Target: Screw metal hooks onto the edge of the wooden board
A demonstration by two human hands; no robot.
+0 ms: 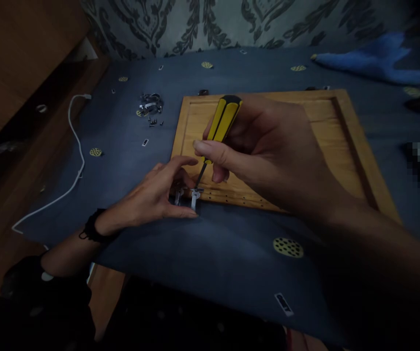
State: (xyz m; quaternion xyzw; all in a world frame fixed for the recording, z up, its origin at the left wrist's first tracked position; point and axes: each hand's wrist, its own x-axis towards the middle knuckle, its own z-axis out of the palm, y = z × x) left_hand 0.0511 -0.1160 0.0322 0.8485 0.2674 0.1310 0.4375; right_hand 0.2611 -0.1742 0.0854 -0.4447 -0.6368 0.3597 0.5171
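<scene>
My right hand (264, 141) is closed round the yellow and black handle of a screwdriver (225, 119). The screwdriver slants down to the left, its tip at a metal hinge (195, 196) on the near edge of a wooden panel (268, 195). My left hand (154, 190) curls about that hinge, thumb at its lower end and fingers by its top; the index finger is lifted. A second metal hinge (179, 196) sits just left of it, partly behind my left fingers. The screw under the tip is too small to make out. Small dark holes run along the panel edge.
Several loose metal hinges (151, 103) and small screws (153, 122) lie on the dark blue patterned cloth (202, 253). A white cable (81, 151) curves along the left. Behind the panel at right lies a blue plush-like thing (378, 61). Wooden furniture (23, 53) stands at left.
</scene>
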